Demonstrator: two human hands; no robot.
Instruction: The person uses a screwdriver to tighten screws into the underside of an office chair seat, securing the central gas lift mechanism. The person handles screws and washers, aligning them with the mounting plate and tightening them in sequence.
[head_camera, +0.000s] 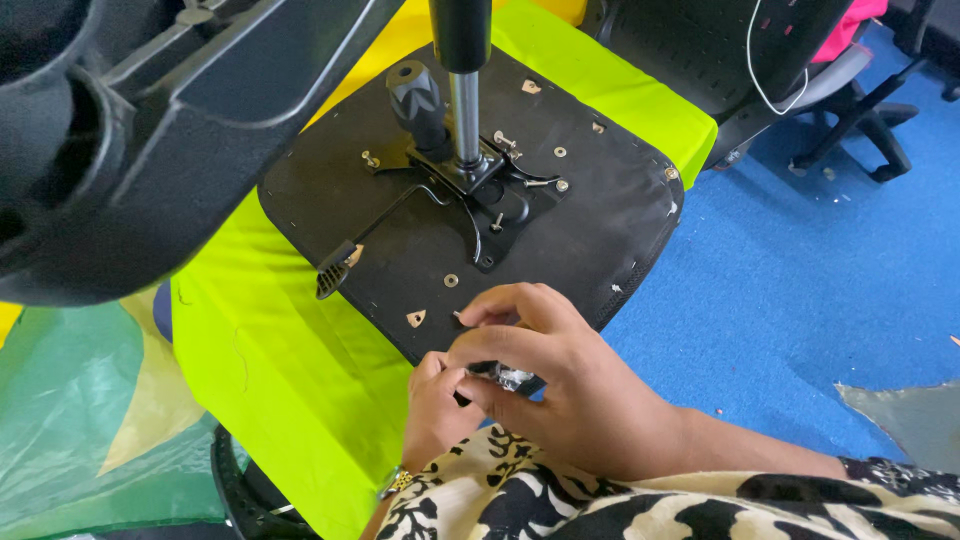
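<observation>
An upturned black chair seat lies on a lime-green cloth. A metal mechanism plate with a gas cylinder and a black knob is mounted on the seat. My right hand and my left hand meet at the seat's near edge. Both pinch a small black and shiny item between their fingertips; what it is cannot be told. Loose screws and washers lie on the seat just beyond my fingers.
A large black plastic chair part fills the upper left, close to the camera. Another office chair with a wheeled base stands at the upper right on blue carpet. A green sheet lies at the lower left.
</observation>
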